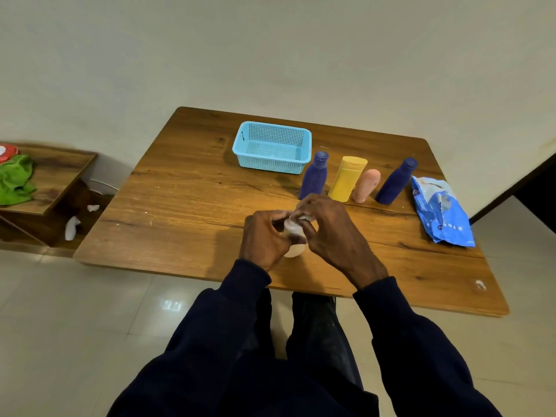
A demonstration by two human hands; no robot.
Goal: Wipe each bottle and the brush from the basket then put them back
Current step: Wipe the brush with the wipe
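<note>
- Far left, a green cloth lies on a side shelf, and white scraps lie below it. Neither is near my work.
- The basket sits at the back of the table, well apart from my hands. I can't spot the brush anywhere.
- My left hand is curled round the small bottle, gripping its pale body near the front of the table.
- My right hand pinches a wipe over the bottle's top.
- Risk: the bottle is smooth and the wipe is probably damp. If I twist hard, the bottle could slip from my left grip and roll off the near edge.
- Just beyond my right hand stand a blue bottle, a yellow bottle, a pink bottle and a navy bottle, in a close row. If my knuckles swing out, they could catch the blue one and it might topple the rest.
- The pack lies at the right edge. A careless reach for it could sweep the navy bottle over.
</note>
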